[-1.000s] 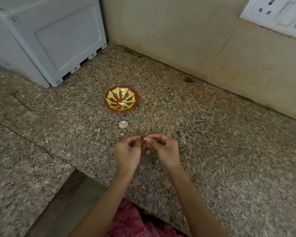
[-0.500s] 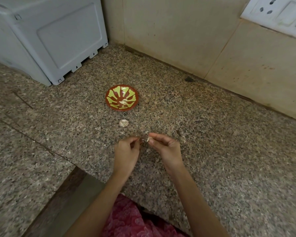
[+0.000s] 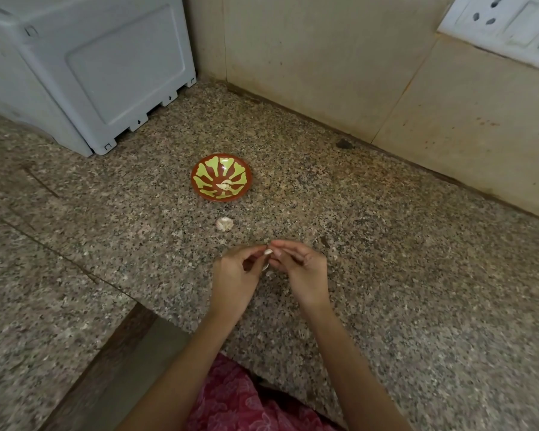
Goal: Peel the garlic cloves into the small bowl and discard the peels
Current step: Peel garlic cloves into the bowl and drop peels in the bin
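Observation:
A small red bowl [image 3: 221, 177] with a yellow-green leaf pattern sits on the granite counter [image 3: 386, 275]; a pale peeled piece lies in its middle. Just in front of it, a bit of garlic [image 3: 224, 224] rests on the counter. Nearer to me, my left hand [image 3: 235, 279] and my right hand [image 3: 302, 270] meet fingertip to fingertip over the stone. Between them is a white garlic clove [image 3: 267, 252], pinched by both hands. Small pale peel scraps [image 3: 269, 273] show under the fingers.
A grey plastic appliance [image 3: 84, 66] stands at the back left. Beige wall tiles [image 3: 324, 57] close off the back, with a white socket plate [image 3: 504, 23] at the top right. The counter's front edge runs by my pink clothing [image 3: 246, 405].
My hands were slightly apart half a second ago and have come together again on the clove. The bowl and the loose garlic piece have not moved.

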